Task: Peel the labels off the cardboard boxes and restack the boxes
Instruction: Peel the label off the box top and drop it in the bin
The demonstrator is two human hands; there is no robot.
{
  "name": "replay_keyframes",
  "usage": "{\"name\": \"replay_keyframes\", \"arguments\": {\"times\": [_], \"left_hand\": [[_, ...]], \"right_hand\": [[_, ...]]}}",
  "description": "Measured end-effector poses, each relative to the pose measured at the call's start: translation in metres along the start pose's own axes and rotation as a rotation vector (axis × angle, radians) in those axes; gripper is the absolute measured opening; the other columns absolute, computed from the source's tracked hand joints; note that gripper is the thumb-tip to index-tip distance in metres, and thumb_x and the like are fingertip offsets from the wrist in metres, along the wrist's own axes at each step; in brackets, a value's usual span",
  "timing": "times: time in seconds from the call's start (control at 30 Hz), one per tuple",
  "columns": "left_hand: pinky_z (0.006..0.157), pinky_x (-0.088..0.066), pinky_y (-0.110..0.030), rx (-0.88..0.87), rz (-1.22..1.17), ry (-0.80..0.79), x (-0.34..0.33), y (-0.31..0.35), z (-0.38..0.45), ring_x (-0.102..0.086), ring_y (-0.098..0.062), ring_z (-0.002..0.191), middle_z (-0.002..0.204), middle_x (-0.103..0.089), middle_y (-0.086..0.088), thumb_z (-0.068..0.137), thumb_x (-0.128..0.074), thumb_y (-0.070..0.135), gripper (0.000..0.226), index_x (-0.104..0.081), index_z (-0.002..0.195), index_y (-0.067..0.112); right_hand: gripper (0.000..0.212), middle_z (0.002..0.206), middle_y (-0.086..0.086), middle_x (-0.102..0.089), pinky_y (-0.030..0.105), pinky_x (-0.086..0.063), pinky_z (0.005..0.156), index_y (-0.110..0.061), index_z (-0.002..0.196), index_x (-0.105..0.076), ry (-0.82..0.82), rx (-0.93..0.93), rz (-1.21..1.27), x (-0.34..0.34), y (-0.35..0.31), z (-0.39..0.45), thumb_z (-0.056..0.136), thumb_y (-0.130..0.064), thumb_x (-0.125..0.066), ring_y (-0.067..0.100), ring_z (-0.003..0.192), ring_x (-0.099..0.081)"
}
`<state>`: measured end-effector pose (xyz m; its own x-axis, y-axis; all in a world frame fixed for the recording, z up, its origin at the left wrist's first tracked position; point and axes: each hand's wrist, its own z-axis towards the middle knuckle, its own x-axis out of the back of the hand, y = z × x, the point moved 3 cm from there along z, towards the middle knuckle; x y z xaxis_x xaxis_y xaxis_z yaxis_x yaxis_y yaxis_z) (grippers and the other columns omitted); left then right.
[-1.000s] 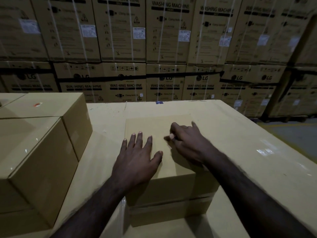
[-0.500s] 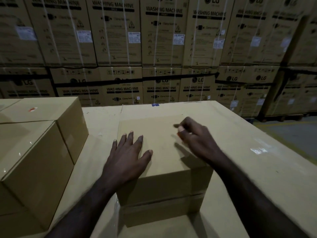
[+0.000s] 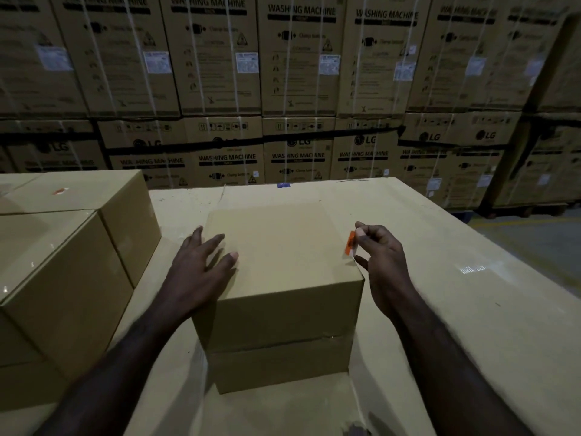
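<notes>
The label (image 3: 351, 243), a small orange strip, is off the box and held upright in the air just past the right edge of the box top, pinched between the thumb and forefinger of the right hand (image 3: 382, 259); the other fingers of that hand are loosely curled below it. The box (image 3: 283, 278) it hangs beside is plain brown cardboard and stands on a second box (image 3: 279, 366) of nearly the same footprint, the two forming a short stack in the middle of a wide, pale cardboard surface (image 3: 440, 294). The top of the upper box is bare. The left hand (image 3: 201, 265) lies at the left edge of that top with fingers spread and nearly straight, holding nothing; whether the palm presses on the cardboard or only hovers is hard to tell, since the hand is a little blurred. To the left, well apart from the stack, stand two more brown boxes side by side: the near one (image 3: 59, 287) has a glossy top, and the far one (image 3: 85, 193) carries a small orange label (image 3: 59, 191) on its top. Behind the surface rises a wall of large cartons (image 3: 298, 73) printed WASHING MACHINE, bound with white straps and each bearing a white sticker
</notes>
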<state>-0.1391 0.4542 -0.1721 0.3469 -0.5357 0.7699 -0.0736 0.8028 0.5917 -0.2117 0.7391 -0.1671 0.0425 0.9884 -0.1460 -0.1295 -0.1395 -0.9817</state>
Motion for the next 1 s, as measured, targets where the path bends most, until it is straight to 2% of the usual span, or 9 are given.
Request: {"name": "replay_keyframes", "arguments": {"times": [0.1, 0.23, 0.33, 0.57, 0.7, 0.9, 1.0], "left_hand": [[0.116, -0.016, -0.053, -0.005, -0.011, 0.010, 0.001, -0.006, -0.013, -0.008, -0.025, 0.149, 0.162, -0.009, -0.002, 0.085, -0.043, 0.068, 0.073, -0.037, 0.147, 0.029], [0.118, -0.011, -0.050, -0.110, 0.052, 0.091, 0.004, 0.000, -0.028, -0.003, -0.023, 0.149, 0.162, -0.007, -0.002, 0.080, -0.030, 0.070, 0.080, -0.035, 0.148, 0.028], [0.119, -0.008, -0.046, -0.217, 0.069, 0.111, 0.000, 0.018, -0.041, -0.001, -0.019, 0.149, 0.162, -0.006, -0.001, 0.078, -0.021, 0.074, 0.083, -0.033, 0.148, 0.029], [0.120, 0.004, -0.038, -0.433, 0.069, -0.034, -0.039, 0.067, -0.068, 0.010, -0.013, 0.148, 0.161, 0.006, 0.004, 0.080, -0.013, 0.074, 0.083, -0.023, 0.151, 0.033], [0.119, 0.008, -0.034, -0.563, 0.042, -0.097, -0.055, 0.095, -0.081, 0.015, -0.011, 0.147, 0.162, 0.009, 0.003, 0.082, -0.011, 0.072, 0.082, -0.016, 0.153, 0.031], [0.118, 0.010, -0.033, -0.722, -0.014, -0.182, -0.086, 0.145, -0.108, 0.018, -0.011, 0.147, 0.162, 0.013, 0.004, 0.084, -0.012, 0.070, 0.082, -0.008, 0.154, 0.030], [0.119, 0.009, -0.035, -0.797, -0.050, -0.222, -0.105, 0.172, -0.125, 0.019, -0.011, 0.147, 0.161, 0.015, 0.004, 0.085, -0.012, 0.070, 0.081, -0.007, 0.155, 0.030]], "right_hand": [[0.010, 0.133, -0.003, -0.058, 0.045, -0.039, 0.107, -0.009, 0.100, -0.063, 0.013, -0.015, 0.044, 0.002, 0.002, -0.007, 0.097, -0.010, -0.054, 0.012, 0.121, -0.052], [0.010, 0.120, -0.013, -0.061, 0.048, -0.039, 0.107, -0.013, 0.098, -0.063, 0.035, 0.006, 0.049, 0.009, 0.002, -0.022, 0.097, -0.010, -0.053, 0.009, 0.117, -0.054], [0.011, 0.131, -0.005, -0.058, 0.046, -0.037, 0.111, -0.012, 0.096, -0.063, 0.076, 0.051, 0.039, 0.014, -0.006, -0.037, 0.097, -0.007, -0.053, 0.015, 0.127, -0.050], [0.015, 0.141, -0.001, -0.053, 0.049, -0.035, 0.110, -0.019, 0.087, -0.065, 0.180, 0.150, -0.032, 0.029, -0.029, -0.079, 0.094, -0.009, -0.057, 0.018, 0.132, -0.046], [0.016, 0.139, -0.003, -0.055, 0.044, -0.038, 0.104, -0.021, 0.082, -0.066, 0.248, 0.189, -0.061, 0.044, -0.034, -0.104, 0.093, -0.011, -0.061, 0.015, 0.131, -0.047], [0.015, 0.138, -0.005, -0.057, 0.038, -0.039, 0.104, -0.021, 0.080, -0.066, 0.374, 0.220, -0.171, 0.091, -0.040, -0.145, 0.091, -0.012, -0.064, 0.008, 0.129, -0.048], [0.015, 0.136, -0.006, -0.057, 0.029, -0.041, 0.097, -0.021, 0.080, -0.066, 0.434, 0.245, -0.202, 0.124, -0.047, -0.166, 0.091, -0.011, -0.064, 0.004, 0.127, -0.049]]}}
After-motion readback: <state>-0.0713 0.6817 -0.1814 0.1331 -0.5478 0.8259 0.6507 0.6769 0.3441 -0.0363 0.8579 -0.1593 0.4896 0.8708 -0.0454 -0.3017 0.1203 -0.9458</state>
